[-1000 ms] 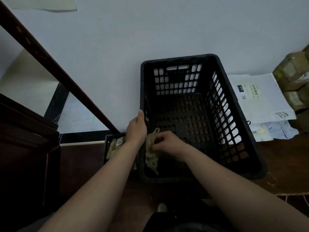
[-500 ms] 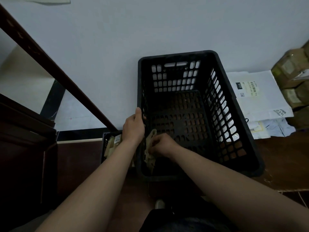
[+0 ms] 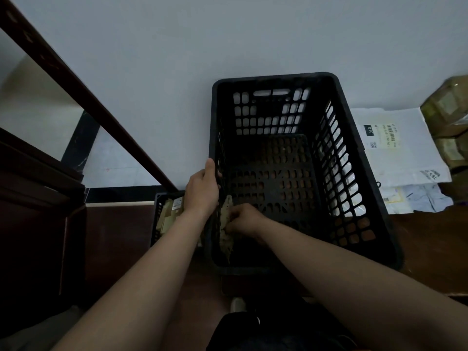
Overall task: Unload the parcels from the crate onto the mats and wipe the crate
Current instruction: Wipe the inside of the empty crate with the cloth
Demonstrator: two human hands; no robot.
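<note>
Rightward — white parcel [image 3: 397, 160], label [image 3: 370, 129] "010"

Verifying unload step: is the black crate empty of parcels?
Empty. The floor of the crate is bare; inside are only the right hand and the rag it grips. The left hand holds the rim.

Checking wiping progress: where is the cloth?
Head view, lower centre: the right hand holds the cloth inside the crate against its left wall, just below the left hand on the rim.
</note>
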